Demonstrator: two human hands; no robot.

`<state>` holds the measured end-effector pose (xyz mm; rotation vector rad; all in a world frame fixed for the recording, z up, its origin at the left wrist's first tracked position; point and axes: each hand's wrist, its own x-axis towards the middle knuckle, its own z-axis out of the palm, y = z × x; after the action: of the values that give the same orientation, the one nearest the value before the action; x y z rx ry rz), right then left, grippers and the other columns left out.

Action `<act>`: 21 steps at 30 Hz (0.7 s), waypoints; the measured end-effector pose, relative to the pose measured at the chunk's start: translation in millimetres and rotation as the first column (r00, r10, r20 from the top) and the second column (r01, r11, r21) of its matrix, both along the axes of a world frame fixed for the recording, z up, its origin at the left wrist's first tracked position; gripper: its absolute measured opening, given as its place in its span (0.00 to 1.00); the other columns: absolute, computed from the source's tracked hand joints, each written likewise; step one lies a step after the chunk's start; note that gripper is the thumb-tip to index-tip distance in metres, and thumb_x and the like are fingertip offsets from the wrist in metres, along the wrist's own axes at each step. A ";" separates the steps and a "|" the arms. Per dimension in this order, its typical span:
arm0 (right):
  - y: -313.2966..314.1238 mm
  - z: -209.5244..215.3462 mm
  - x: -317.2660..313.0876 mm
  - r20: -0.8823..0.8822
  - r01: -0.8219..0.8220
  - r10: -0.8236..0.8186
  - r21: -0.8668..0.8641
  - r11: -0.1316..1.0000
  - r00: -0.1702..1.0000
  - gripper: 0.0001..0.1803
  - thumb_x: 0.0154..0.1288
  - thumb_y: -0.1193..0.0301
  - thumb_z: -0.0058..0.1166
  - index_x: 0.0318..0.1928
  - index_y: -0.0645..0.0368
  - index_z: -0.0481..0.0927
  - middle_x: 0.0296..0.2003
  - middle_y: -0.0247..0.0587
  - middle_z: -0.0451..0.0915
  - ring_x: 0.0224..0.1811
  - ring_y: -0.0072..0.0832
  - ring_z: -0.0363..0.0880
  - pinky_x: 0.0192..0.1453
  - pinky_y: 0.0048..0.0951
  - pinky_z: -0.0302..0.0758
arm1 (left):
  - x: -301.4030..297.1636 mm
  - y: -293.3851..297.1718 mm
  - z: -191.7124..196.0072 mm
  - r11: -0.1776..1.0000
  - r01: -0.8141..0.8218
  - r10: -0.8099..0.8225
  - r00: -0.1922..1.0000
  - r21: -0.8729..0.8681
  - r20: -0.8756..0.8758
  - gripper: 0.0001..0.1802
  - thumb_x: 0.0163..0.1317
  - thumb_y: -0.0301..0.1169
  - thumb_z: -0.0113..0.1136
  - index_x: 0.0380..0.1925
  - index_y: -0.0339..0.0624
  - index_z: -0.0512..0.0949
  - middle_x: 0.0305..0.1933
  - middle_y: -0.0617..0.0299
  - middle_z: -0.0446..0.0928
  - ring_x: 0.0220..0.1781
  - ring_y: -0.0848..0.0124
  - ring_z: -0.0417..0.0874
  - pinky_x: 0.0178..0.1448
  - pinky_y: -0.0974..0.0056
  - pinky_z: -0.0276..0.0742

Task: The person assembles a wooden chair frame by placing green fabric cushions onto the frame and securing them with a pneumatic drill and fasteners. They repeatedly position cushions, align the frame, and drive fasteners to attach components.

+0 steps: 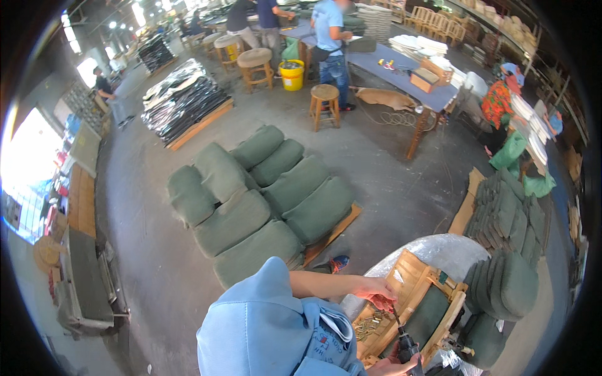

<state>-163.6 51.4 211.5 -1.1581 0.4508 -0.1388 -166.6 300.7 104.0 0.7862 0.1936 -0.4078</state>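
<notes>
My left hand (pixel 376 292) is closed, its fingertips pinched at the tip of a long driver bit; what they hold there is too small to make out. Below it, my right hand (pixel 404 366) grips a black power drill (pixel 407 343), whose bit points up toward the left fingers. Both hands are over a light wooden frame (pixel 411 276), with a dark green padded panel (pixel 426 316) between its rails. A small pile of brass-coloured screws or bolts (pixel 371 327) lies on the wood beside the drill. A pale blue hooded garment (pixel 263 323) hides part of my arms.
The frame rests on a plastic-wrapped surface (pixel 448 250). Green cushions are stacked at the right (pixel 508 285) and on a pallet (pixel 335 232) ahead. Farther off are a wooden stool (pixel 324 94), a blue-topped table (pixel 401 69), a yellow bucket (pixel 291 76) and several people.
</notes>
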 end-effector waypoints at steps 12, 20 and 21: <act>-4.7 -10.2 -8.4 0.043 -0.055 0.055 0.007 0.998 0.998 0.26 0.69 0.58 0.66 0.61 0.55 0.78 0.58 0.53 0.84 0.55 0.45 0.89 0.50 0.43 0.92 | -13.6 -7.3 -15.0 0.994 -0.096 0.091 0.992 -0.061 -0.087 0.14 0.72 0.33 0.74 0.51 0.38 0.85 0.46 0.61 0.88 0.41 0.72 0.92 0.47 0.66 0.92; -20.0 -17.5 -20.1 0.052 0.023 -0.025 0.027 0.999 0.998 0.31 0.68 0.54 0.67 0.67 0.48 0.73 0.60 0.53 0.82 0.55 0.44 0.89 0.45 0.43 0.95 | -11.3 -7.5 -18.3 0.999 0.035 -0.038 0.996 -0.041 -0.085 0.11 0.73 0.31 0.73 0.50 0.39 0.85 0.43 0.63 0.87 0.43 0.73 0.90 0.47 0.67 0.91; -21.7 -17.6 -22.6 0.043 0.035 -0.036 0.025 0.999 0.998 0.31 0.68 0.54 0.67 0.67 0.47 0.73 0.60 0.53 0.82 0.55 0.44 0.89 0.45 0.44 0.95 | -12.4 -6.1 -16.1 0.998 0.047 -0.049 0.996 -0.034 -0.077 0.11 0.73 0.31 0.73 0.49 0.39 0.85 0.42 0.63 0.87 0.43 0.73 0.90 0.47 0.67 0.90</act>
<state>-186.2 29.7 194.0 -1.1218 0.4337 -0.1883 -179.0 294.6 87.9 0.7449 0.2404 -0.4860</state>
